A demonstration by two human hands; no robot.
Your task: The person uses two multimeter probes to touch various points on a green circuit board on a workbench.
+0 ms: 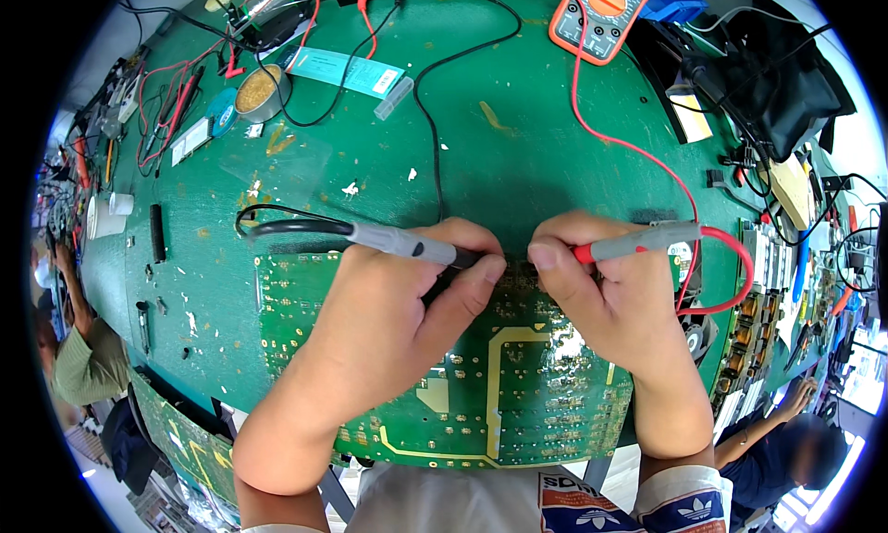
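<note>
A green table (546, 154) spreads out in front of the person. The green circuit board (444, 394) lies at its near side, under both forearms. The left hand (407, 297) and right hand (615, 297) face each other above the board's far edge, near but apart. An orange meter (606, 15) lies at the far right, and a round tin (259, 91) at the far left. The left thumb and fingers pinch a grey-and-black probe (404, 245); the right ones grip a grey-and-red probe (638, 245). Fingers hide both tips, so I cannot tell whether those 2 touch the board.
</note>
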